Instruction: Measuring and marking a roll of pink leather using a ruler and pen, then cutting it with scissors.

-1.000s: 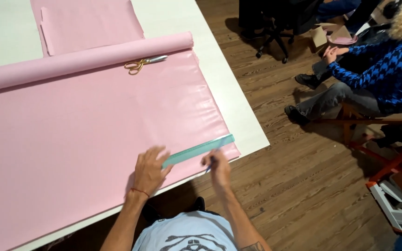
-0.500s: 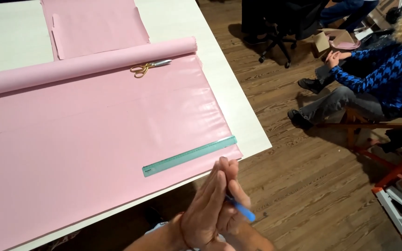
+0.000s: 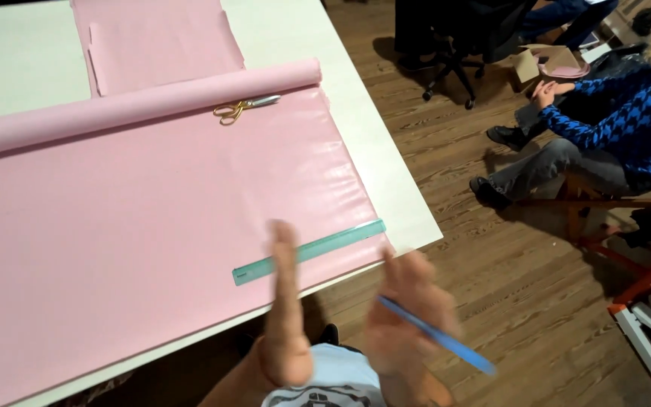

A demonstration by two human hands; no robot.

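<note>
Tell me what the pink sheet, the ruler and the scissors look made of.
Pink sheet: likely glossy paper or thin vinyl; it shows light glare and unrolls from a roll.
Ruler: probably translucent teal plastic.
Scissors: silvery metal blades, gold-coloured handles, material of the handles unclear.

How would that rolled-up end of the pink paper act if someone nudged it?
The pink roll is a round tube, so it would probably roll, unwinding or winding the sheet. The scissors resting against it would likely slide. It looks light.
</note>
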